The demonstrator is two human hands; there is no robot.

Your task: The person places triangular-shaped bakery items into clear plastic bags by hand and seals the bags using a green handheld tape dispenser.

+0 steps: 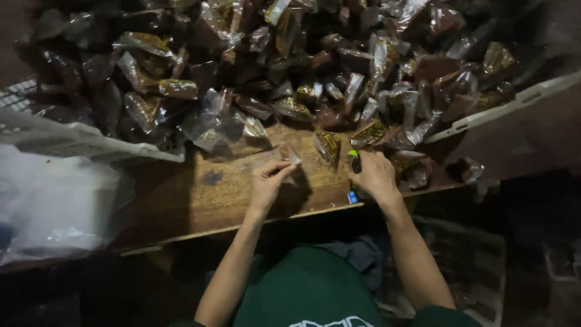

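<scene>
— Left hand (pixel 266 181)? Pinching a clear little bag (pixel 284 156) by its top edge, flat on the wooden board (pixel 200 194).

— Right hand (pixel 375 177)? Closed around a small dark tool with a green tip (pixel 354 161), right beside that bag.

— Step? Looks like closing up one packet.

— Next? Probably needs the bag's open edge held straight, near the tip.

— Behind? Huge heap of brown packets (pixel 290 66), white crate (pixel 72 142) left.

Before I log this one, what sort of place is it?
Probably a small food-packing workbench. A large heap of clear-wrapped dark packets covers a worn wooden tabletop, pale plastic crates stand alongside, and the left hand holds an empty clear bag.
</scene>
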